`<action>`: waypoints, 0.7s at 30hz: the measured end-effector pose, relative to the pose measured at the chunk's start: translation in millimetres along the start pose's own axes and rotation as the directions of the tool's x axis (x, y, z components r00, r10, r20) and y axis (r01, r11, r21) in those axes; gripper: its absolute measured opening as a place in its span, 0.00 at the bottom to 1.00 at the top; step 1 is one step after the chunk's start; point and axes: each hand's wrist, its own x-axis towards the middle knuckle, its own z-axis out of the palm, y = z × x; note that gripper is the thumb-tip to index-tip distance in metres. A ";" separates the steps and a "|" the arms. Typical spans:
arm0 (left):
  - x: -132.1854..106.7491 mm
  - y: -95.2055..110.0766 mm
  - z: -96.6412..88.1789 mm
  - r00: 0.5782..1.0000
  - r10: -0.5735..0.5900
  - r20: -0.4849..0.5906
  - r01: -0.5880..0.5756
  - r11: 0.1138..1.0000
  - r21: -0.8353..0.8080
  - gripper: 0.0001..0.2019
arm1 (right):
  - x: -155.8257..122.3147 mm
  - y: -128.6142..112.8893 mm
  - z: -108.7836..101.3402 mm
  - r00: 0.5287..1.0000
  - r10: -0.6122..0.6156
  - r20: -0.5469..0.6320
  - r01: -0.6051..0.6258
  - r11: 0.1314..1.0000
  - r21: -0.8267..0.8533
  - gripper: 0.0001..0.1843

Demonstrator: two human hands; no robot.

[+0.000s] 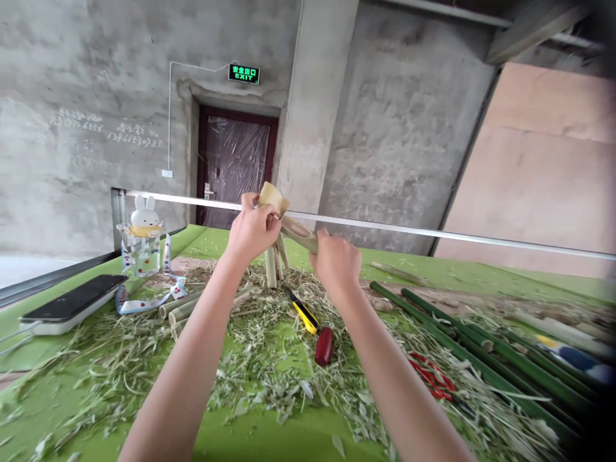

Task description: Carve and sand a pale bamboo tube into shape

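Forearms [178, 378] cross the foreground above shavings [269, 375] on the green counter [260, 433]. The left hand [255, 228] has its fingers wrapped around the bamboo's [299, 232] upper end; the right hand's [339, 260] fingers grasp its right end. Below lie a yellow knife [305, 316] and a red handle [324, 346]; right, green canes [433, 321].

Green tabletop [269, 433] — shavings [255, 353], yellow cutter [305, 316], green stalks [517, 353]
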 end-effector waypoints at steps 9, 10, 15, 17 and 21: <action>-2.0 17.6 2.7 0.988 -0.154 -0.007 0.153 0.988 -0.031 0.08 | -1.4 -4.7 0.6 1.000 0.012 -0.013 -0.012 1.000 -0.028 0.10; -2.8 20.8 3.2 0.985 -0.173 -0.024 0.172 0.985 -0.030 0.08 | -1.5 -5.5 0.5 1.000 0.015 -0.016 -0.015 1.000 -0.026 0.10; -6.6 34.5 3.4 0.967 -0.247 -0.059 0.245 0.969 -0.046 0.07 | -3.3 -8.6 -1.0 0.998 0.030 -0.060 -0.031 0.999 -0.018 0.09; -7.4 37.5 2.3 0.962 -0.261 -0.081 0.257 0.965 -0.052 0.07 | -4.0 -9.3 -1.6 0.995 0.036 -0.092 -0.038 0.999 -0.018 0.09; -8.6 41.4 0.4 0.958 -0.253 -0.134 0.247 0.967 -0.064 0.07 | -5.5 -10.5 -3.0 0.987 0.040 -0.156 -0.041 0.999 -0.007 0.10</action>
